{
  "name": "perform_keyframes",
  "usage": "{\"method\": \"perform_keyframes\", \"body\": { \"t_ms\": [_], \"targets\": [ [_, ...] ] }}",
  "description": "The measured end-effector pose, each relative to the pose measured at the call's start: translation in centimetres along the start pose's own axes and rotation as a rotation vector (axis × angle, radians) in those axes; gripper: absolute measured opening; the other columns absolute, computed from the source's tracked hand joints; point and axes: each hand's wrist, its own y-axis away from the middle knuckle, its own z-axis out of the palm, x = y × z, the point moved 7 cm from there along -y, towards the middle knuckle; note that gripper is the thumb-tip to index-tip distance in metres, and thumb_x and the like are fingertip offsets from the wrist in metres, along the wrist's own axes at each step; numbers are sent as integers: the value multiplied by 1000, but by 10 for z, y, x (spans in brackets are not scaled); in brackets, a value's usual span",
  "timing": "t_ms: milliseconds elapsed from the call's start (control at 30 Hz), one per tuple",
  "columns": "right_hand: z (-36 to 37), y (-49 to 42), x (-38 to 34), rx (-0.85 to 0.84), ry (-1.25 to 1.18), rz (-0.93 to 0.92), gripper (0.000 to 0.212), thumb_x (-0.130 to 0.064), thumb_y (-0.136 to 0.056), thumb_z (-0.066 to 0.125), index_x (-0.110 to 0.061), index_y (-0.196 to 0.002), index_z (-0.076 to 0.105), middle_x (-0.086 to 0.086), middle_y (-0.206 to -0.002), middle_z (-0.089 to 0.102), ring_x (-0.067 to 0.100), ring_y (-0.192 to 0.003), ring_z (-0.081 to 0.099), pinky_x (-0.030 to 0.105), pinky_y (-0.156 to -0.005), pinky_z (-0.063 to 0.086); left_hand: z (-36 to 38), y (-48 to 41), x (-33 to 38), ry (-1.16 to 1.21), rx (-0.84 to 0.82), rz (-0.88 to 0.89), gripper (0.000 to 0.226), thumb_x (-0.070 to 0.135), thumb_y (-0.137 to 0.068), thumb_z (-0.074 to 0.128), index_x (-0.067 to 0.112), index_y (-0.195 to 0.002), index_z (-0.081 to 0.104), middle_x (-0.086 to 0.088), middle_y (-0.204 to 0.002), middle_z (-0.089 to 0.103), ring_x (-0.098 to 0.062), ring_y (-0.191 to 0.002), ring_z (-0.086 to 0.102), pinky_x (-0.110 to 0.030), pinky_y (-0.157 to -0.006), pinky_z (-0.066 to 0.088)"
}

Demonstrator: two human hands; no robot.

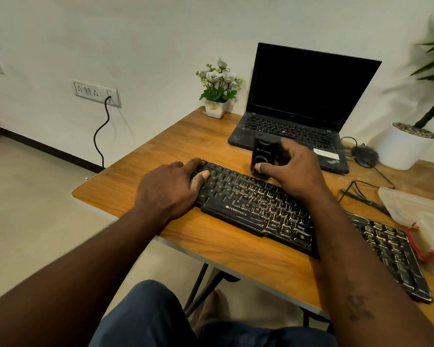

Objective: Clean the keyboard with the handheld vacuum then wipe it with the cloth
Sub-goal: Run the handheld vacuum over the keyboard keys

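Gripping the handheld vacuum (pixel 262 156) upright, the right hand (pixel 295 169) had its fingers wrapped around the small black cylinder, thumb across the front, with the base down on the top rows of the keyboard (pixel 256 204) at the centre of the frame. The left hand (pixel 171 187) lay flat and spread over the keyboard's left end, fingers loose on the keys and holding nothing, apparently to steady the board. The keyboard ran diagonally across the wooden table (pixel 140 189), its near edge close to the table's front lip; pale grit showed between many keys. No cloth could be identified with certainty; a pale, blurred bundle (pixel 419 209) sat at the right edge of the frame, too soft to name.

Judging from this, vacuuming was under way and wiping not yet begun. The main risks: pressing the nozzle hard could pop a keycap loose or drive grit deeper; a sideways sweep without the steadying hand could slide the board toward the table's edge. A laptop (pixel 303 106) stood just behind the vacuum, so a backward swing might knock it.
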Motion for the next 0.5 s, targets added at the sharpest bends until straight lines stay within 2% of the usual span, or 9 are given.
{"method": "perform_keyframes", "body": {
  "t_ms": [67, 100, 233, 367, 500],
  "targets": [
    [7, 5, -6, -94, -103, -23, 51, -22, -81, 87, -32, -126, 64, -13, -111, 72, 4, -99, 69, 22, -80, 56, 0, 0, 0, 3, 0, -2, 60, 67, -102, 16, 38, -150, 38, -4, -112, 68, -26, -99, 63, -39, -74, 50],
    [12, 5, -8, -124, -78, -42, 50, -21, -82, 87, -32, -125, 64, -12, -113, 72, 6, -100, 69, 21, -79, 57, -1, 1, -1, 2, -1, -4, 60, 67, -102, 16, 38, -150, 38, -3, -112, 68, -26, -99, 63, -39, -74, 50],
    [8, 1, -9, 14, 123, -42, 51, -22, -82, 87, -26, -129, 65, -9, -113, 67, 8, -98, 63, 9, -70, 43, 0, 1, -1, -5, -12, -7, 59, 67, -102, 16, 39, -150, 36, -3, -114, 67, -26, -100, 63, -39, -73, 49],
    [13, 6, -12, -83, 2, -80, 53, -22, -82, 87, -27, -129, 64, -13, -113, 69, 0, -98, 65, 12, -73, 50, -1, 1, 0, -1, -19, -7, 60, 67, -102, 15, 39, -150, 36, -4, -115, 67, -26, -101, 63, -40, -75, 50],
    [6, 1, -8, 45, 160, -47, 53, -23, -83, 86, -25, -132, 64, -9, -115, 68, 6, -98, 61, 8, -69, 41, -1, 1, 1, 8, -13, -5, 60, 66, -102, 16, 38, -150, 38, -4, -116, 67, -26, -101, 63, -40, -77, 50]
  ]
}}
